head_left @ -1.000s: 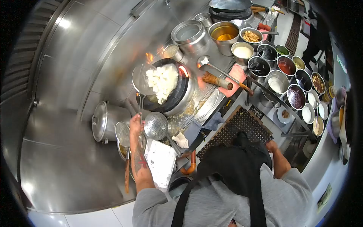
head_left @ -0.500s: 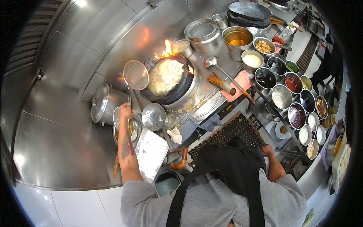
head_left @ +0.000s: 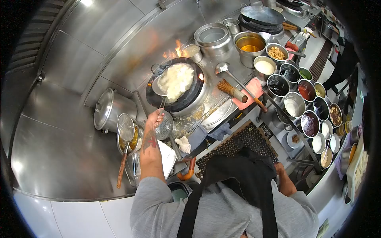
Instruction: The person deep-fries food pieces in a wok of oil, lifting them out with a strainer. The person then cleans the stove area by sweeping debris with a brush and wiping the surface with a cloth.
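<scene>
My left hand (head_left: pixel 155 118) is closed round the handle of a wire-mesh strainer (head_left: pixel 158 88). The strainer's head dips into the wok (head_left: pixel 189 95), against the left side of a pale, foamy mass of food (head_left: pixel 176 79). Flames (head_left: pixel 178 48) rise behind the wok. Just below that hand a perforated metal skimmer (head_left: pixel 164 129) lies beside the burner. My right hand (head_left: pixel 279 168) hangs low by the right side of my black apron (head_left: pixel 238 170), touching or close to its edge; its fingers are mostly hidden.
A second strainer (head_left: pixel 126 127) rests over a bowl at left, near a lidded pot (head_left: pixel 109 109). Right of the wok lie a ladle (head_left: pixel 242 84) and a bamboo brush (head_left: pixel 232 90). Several sauce pots (head_left: pixel 294 103) stand on the right-hand rack. Another person (head_left: pixel 343 65) stands at far right.
My left hand has moved right and slightly up, lowering the strainer from beside the wok into the food. The flames behind the wok look smaller. My right hand has barely moved.
</scene>
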`<action>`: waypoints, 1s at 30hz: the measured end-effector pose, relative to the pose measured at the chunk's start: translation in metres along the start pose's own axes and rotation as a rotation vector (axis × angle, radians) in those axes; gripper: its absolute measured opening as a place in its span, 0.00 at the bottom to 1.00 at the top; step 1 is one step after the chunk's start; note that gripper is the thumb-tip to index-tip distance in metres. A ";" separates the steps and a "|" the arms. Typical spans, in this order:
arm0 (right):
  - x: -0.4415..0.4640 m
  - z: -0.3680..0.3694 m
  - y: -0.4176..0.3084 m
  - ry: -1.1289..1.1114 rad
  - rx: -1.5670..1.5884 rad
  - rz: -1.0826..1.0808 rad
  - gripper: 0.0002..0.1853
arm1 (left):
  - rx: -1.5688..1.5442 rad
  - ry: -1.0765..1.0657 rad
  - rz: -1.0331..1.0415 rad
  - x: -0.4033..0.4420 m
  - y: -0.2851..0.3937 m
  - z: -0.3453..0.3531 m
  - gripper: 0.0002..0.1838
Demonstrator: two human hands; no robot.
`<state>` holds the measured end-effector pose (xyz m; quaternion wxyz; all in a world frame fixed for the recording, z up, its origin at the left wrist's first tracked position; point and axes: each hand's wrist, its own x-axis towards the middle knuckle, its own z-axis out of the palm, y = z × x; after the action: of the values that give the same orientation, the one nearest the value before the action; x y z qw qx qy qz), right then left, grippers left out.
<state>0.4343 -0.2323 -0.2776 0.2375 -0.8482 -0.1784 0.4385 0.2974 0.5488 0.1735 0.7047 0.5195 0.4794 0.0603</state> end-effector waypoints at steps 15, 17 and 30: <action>-0.069 -0.061 -0.124 -0.081 -0.226 0.083 0.10 | 0.395 0.335 0.257 -0.089 0.035 -0.029 0.16; -0.027 -0.032 -0.076 -0.031 -0.284 -0.034 0.11 | 0.379 0.352 0.259 -0.092 0.033 -0.028 0.16; -0.014 -0.041 -0.107 0.323 -0.650 -0.451 0.11 | -0.413 0.034 0.170 -0.092 0.031 -0.057 0.16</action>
<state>0.4509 -0.1614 -0.1882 0.0725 -0.8765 -0.4490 0.1580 0.2185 0.5476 0.2544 0.7802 0.4017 0.4234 0.2250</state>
